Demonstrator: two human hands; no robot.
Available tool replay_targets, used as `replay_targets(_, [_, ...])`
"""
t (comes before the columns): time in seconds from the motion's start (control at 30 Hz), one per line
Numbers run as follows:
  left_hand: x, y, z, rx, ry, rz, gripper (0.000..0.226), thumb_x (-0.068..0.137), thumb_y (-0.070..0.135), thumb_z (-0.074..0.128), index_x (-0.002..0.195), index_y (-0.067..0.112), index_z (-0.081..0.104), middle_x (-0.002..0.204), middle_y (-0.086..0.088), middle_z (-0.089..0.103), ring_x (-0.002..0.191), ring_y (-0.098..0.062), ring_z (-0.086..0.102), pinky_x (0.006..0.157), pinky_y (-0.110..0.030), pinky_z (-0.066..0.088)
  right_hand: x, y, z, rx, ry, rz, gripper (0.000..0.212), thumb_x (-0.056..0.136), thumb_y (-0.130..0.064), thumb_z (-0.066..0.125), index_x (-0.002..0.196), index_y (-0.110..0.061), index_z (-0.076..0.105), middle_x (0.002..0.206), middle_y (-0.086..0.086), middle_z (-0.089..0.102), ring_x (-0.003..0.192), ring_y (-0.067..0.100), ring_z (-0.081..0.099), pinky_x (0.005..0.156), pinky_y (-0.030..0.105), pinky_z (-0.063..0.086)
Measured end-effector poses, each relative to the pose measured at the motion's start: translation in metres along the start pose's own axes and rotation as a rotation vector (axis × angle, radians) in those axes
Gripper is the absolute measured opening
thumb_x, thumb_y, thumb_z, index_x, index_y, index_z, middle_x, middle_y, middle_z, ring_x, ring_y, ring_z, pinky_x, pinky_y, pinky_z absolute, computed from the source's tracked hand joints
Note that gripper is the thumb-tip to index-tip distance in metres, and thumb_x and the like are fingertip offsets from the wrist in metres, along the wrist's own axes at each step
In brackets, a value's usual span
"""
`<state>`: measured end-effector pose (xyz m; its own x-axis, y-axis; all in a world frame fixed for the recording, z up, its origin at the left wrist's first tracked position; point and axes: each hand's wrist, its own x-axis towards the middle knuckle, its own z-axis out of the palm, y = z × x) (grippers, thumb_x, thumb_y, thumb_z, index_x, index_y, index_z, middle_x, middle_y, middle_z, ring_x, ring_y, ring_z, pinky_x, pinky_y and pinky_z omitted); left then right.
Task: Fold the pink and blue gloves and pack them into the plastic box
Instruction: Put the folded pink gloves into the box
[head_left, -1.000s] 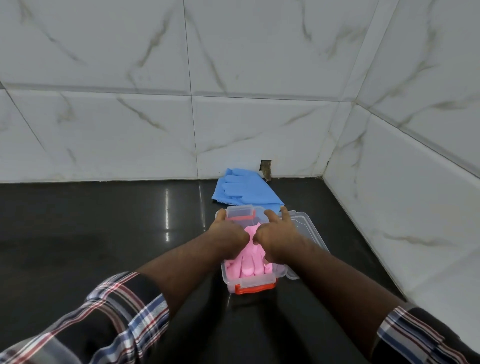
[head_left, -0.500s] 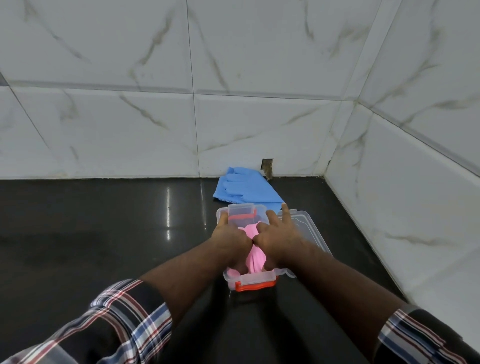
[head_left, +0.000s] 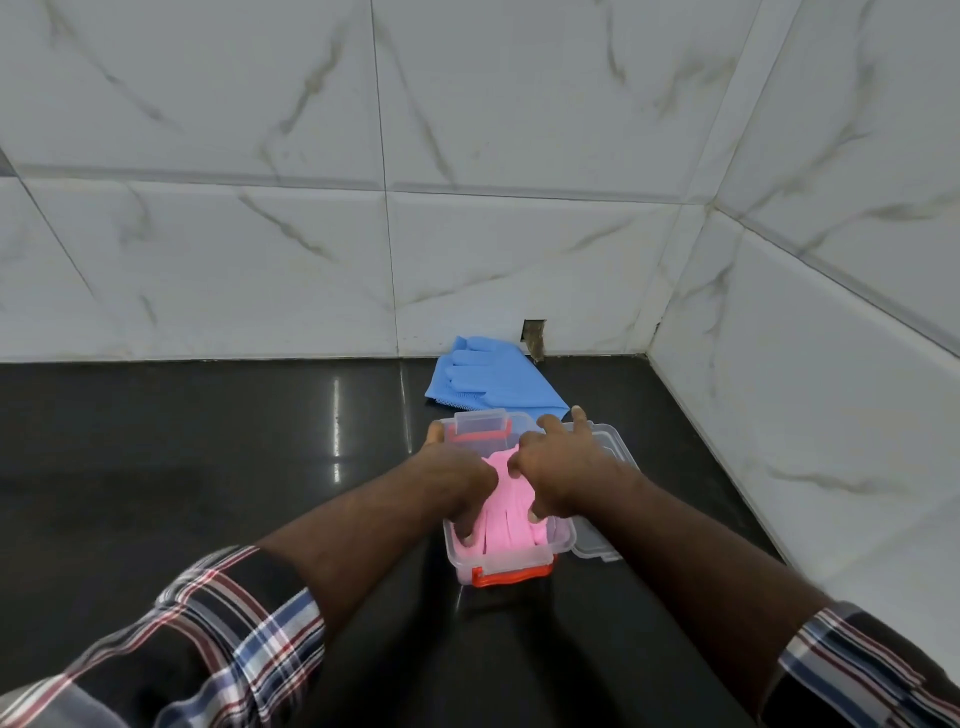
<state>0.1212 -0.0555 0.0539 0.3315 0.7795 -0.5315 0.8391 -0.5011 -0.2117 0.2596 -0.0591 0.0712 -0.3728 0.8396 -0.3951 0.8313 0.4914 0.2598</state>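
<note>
A clear plastic box (head_left: 511, 564) with orange latches sits on the black counter, and the folded pink gloves (head_left: 506, 512) lie inside it. My left hand (head_left: 457, 478) presses down on the pink gloves from the left, its fingertips inside the box. From the right, my right hand (head_left: 558, 467) pushes on the same gloves, two fingers stretched toward the far rim. The blue gloves (head_left: 493, 379) lie flat on the counter just behind the box, near the back wall.
The box's clear lid (head_left: 605, 525) lies beside the box on its right. White marble-tiled walls close the counter at the back and on the right, with a small hole (head_left: 534, 340) in the back wall. The black counter (head_left: 208, 467) stretches to the left.
Both hands have shifted on the pink gloves and pushed them deeper into the box; more of the pink shows near the front rim than half a second ago.
</note>
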Motion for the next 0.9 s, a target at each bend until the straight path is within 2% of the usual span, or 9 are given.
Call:
replay_targets(0.07, [0.002,0.002,0.004,0.038,0.016,0.011,0.06,0.081,0.043,0.078,0.132,0.021,0.056,0.119,-0.003,0.064,0.128,-0.026,0.05,0.116,-0.057,0.016,0.001,-0.003,0.005,-0.066,0.013,-0.002,0.065,0.08,-0.043,0.076,0.138,-0.029,0.051,0.15,0.009,0.04,0.143,0.035,0.025,0.112,0.073,0.009])
replay_targets(0.23, [0.008,0.008,0.021,0.049,0.125,0.01,0.049,0.084,0.04,0.075,0.127,0.02,0.06,0.125,-0.004,0.066,0.134,-0.029,0.046,0.118,-0.063,0.003,0.006,-0.012,0.018,-0.15,0.064,0.004,0.07,0.077,-0.049,0.075,0.139,-0.029,0.048,0.155,0.013,0.032,0.145,0.04,0.017,0.112,0.074,0.007])
replay_targets(0.47, [0.008,0.012,0.025,0.011,0.163,0.007,0.044,0.086,0.037,0.073,0.125,0.019,0.062,0.126,-0.006,0.066,0.134,-0.029,0.047,0.118,-0.063,0.0,0.008,-0.016,0.023,-0.13,0.066,0.037,0.07,0.079,-0.049,0.073,0.14,-0.029,0.046,0.158,0.013,0.027,0.148,0.042,0.01,0.113,0.073,0.004])
replay_targets(0.57, [0.003,0.008,0.017,-0.007,0.13,0.004,0.039,0.085,0.035,0.074,0.119,0.018,0.065,0.119,-0.006,0.068,0.128,-0.028,0.051,0.118,-0.062,0.004,0.004,-0.012,0.022,-0.018,0.044,0.053,0.061,0.082,-0.038,0.073,0.137,-0.029,0.051,0.154,0.01,0.034,0.146,0.038,0.017,0.114,0.07,0.011])
replay_targets(0.63, [-0.003,0.002,0.011,-0.031,0.142,0.001,0.032,0.091,0.029,0.068,0.119,0.016,0.063,0.118,-0.006,0.066,0.126,-0.028,0.051,0.117,-0.061,0.009,0.001,-0.008,0.019,0.16,0.051,0.077,0.054,0.084,-0.028,0.068,0.136,-0.033,0.052,0.148,0.005,0.042,0.141,0.034,0.028,0.113,0.064,0.023])
replay_targets(0.73, [-0.014,-0.015,0.007,-0.086,0.288,-0.022,0.03,0.093,0.027,0.061,0.122,0.019,0.061,0.123,-0.006,0.059,0.123,-0.026,0.046,0.111,-0.058,0.024,0.0,-0.001,0.016,0.423,0.241,0.147,0.049,0.085,-0.013,0.062,0.13,-0.031,0.058,0.139,-0.001,0.052,0.127,0.023,0.046,0.105,0.046,0.044])
replay_targets(0.8, [-0.018,-0.024,0.013,-0.2,0.388,-0.083,0.031,0.092,0.025,0.059,0.123,0.024,0.06,0.125,-0.003,0.054,0.121,-0.024,0.044,0.108,-0.053,0.033,0.0,0.002,0.017,0.566,0.352,0.247,0.045,0.086,-0.009,0.062,0.127,-0.027,0.061,0.134,-0.001,0.054,0.119,0.019,0.053,0.1,0.039,0.048])
replay_targets(0.9, [-0.018,-0.026,0.029,-0.427,0.525,-0.182,0.03,0.091,0.019,0.056,0.12,0.023,0.06,0.127,-0.002,0.05,0.117,-0.022,0.042,0.101,-0.043,0.044,0.002,0.002,0.027,0.672,0.361,0.369,0.045,0.086,-0.013,0.064,0.129,-0.026,0.06,0.133,0.0,0.055,0.115,0.018,0.059,0.097,0.036,0.052])
